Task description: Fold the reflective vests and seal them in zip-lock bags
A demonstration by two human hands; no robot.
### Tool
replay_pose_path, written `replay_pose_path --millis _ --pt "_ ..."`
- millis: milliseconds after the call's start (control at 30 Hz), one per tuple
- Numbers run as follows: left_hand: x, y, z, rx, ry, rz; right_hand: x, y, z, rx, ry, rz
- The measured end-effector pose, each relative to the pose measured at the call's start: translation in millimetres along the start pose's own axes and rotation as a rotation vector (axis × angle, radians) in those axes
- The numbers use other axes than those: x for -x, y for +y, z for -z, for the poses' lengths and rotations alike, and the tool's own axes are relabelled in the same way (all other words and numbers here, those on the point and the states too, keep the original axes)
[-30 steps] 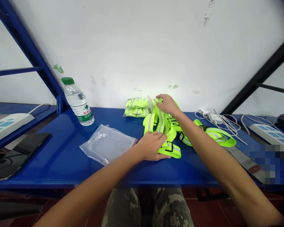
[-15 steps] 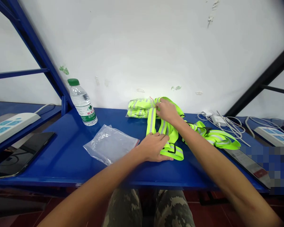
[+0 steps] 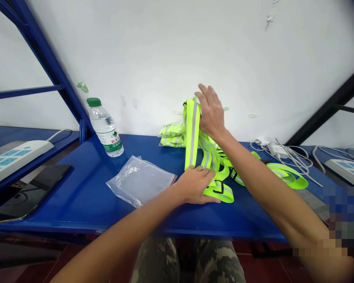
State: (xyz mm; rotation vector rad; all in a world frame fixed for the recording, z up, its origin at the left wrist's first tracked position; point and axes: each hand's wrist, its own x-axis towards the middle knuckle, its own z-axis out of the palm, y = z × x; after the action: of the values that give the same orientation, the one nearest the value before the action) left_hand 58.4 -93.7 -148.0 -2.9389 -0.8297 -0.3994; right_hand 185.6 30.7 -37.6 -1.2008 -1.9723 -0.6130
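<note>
Folding looks under way at frame centre: the left hand (image 3: 196, 184) presses the reflective strap (image 3: 192, 133) flat, the right hand (image 3: 211, 112) grips its raised loop, which seems due to be laid down.

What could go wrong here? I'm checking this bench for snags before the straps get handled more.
1. The right hand lifts one end of the strap while the left hand pins the other; the loose loops beside it may tangle or drag along.
2. Those loops lie close to the cables, which could catch.
3. The bottle stands upright near the left arm's path; a wide sweep might tip it.
</note>
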Motion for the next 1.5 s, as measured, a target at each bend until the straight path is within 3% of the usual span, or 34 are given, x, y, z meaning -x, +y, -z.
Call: replay_pose_path --millis 100,167,300,367,433,567,633,767,833,900,1000,1033,1067,1167,1233,1300,1400,1500 --pt "0 0 -0.6 0.001 -0.006 0.006 -3 0 -11 0.030 -0.096 0.001" --pt "0 -1 -0.4 0.003 -0.013 0.013 -4 6 -18 0.082 -0.210 -0.098" --pt "-1 -1 1.5 0.021 -0.039 0.037 -2 24 -21 -0.029 -0.645 -0.354" --pt "-2 -1 2.2 0.021 -0.048 0.049 2 32 -18 -0.160 -0.783 -0.332" --pt "-1 -1 2.2 0.012 -0.050 0.053 8 38 -16 -0.257 -0.809 -0.255" --pt "0 -2 1.1 -0.002 -0.040 0.045 20 42 -21 -0.293 -0.726 -0.270" --pt "0 -1 0.8 -0.008 -0.037 0.038 18 45 -26 -0.312 -0.512 -0.336" --pt "1 -1 1.5 -0.016 -0.041 0.008 0 46 -28 -0.422 0.077 -0.441" --pt "1 0 2.0 -0.020 -0.035 -0.004 -10 42 -27 -0.459 0.194 -0.411" --pt "2 0 2.3 -0.031 -0.028 -0.008 -13 37 -26 -0.485 0.075 -0.308" --pt "2 2 1.8 -0.047 -0.038 0.006 -4 29 -23 -0.450 -0.330 -0.134" --pt "2 2 1.3 -0.053 -0.041 0.015 3 28 -20 -0.401 -0.394 -0.097" --pt "1 2 0.5 -0.059 -0.040 0.026 12 26 -15 -0.334 -0.396 -0.078" --pt "-1 1 -2.8 -0.082 -0.024 0.067 46 19 7 -0.132 -0.238 -0.047" --pt "-3 0 -5.4 -0.098 -0.023 0.098 72 11 25 -0.110 -0.196 0.025" --pt "-5 -2 -7.6 -0.110 -0.027 0.127 102 0 39 -0.181 -0.128 0.049" --pt "-7 -8 -9.7 -0.114 -0.031 0.132 147 -16 47 -0.368 -0.064 -0.044" --pt "-8 -10 -9.2 -0.120 -0.045 0.134 184 -26 42 -0.439 -0.129 -0.074"
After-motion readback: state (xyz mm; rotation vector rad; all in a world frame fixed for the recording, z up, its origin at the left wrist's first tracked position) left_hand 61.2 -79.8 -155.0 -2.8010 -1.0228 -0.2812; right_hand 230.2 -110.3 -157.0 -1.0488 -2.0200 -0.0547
